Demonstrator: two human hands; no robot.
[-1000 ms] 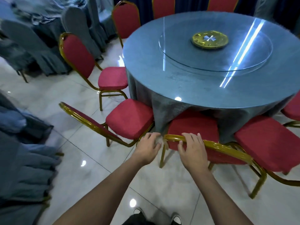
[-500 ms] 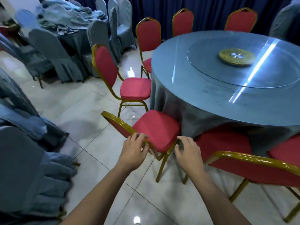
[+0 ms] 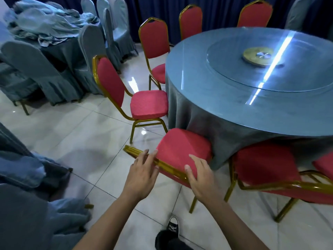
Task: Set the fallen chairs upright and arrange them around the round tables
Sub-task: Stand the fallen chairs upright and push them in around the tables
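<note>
Head view, looking down: both hands are over the gold top rail of the nearest red chair (image 3: 182, 150), which stands upright with its seat tucked against the drape of the round surface (image 3: 225, 98). The left hand (image 3: 142, 175) has its fingers straight and spread, fingertips touching the rail, grip loose and clasping nothing. The right hand (image 3: 201, 175) lies flat on the rail just beside it, fingers relaxed, also not clasping. To the right, a second red chair (image 3: 264, 165) sits pushed in at the cloth, its gold back rail crossing the lower right corner. To the left, a third red chair (image 3: 144, 103) stands upright beside the cloth, angled slightly away. Farther round the far rim, 3 more red chairs stand upright, the closest (image 3: 155, 38) near the edge. A glass turntable (image 3: 239, 69) with a gold hub (image 3: 259, 55) tops the cloth. Grey-covered chairs (image 3: 45, 73) cluster at the upper left on the tiled floor (image 3: 75, 134). A black shoe (image 3: 173, 228) shows below.
</note>
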